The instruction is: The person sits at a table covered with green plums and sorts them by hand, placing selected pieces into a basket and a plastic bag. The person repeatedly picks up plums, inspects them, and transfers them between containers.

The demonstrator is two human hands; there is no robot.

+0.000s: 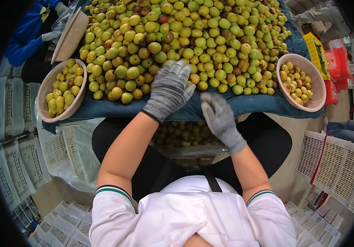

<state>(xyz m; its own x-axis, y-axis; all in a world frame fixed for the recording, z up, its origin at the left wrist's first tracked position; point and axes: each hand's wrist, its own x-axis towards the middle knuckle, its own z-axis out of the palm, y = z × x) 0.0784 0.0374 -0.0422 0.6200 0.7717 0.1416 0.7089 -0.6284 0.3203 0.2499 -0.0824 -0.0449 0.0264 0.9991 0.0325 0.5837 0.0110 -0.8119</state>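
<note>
A large heap of green jujubes (177,40), some blotched brown or red, covers the blue padded cloth (183,108) before me. My left hand (172,88), in a grey knit glove, lies palm down at the heap's front edge. Its fingers stretch over the fruit and its thumb stands apart; the palm is hidden. My right hand (220,120), gloved alike and slightly blurred, is bent at the near edge of the cloth, apart from the heap. Whether its curled fingers hold a fruit cannot be made out.
Pink plastic baskets of jujubes stand left (82,105) and right (316,98) of the heap. Below the cloth's edge, more jujubes (186,136) lie in clear plastic. A co-worker's gloved hand (51,36) is beside a tilted basket (68,38). White crates (331,160) stand right.
</note>
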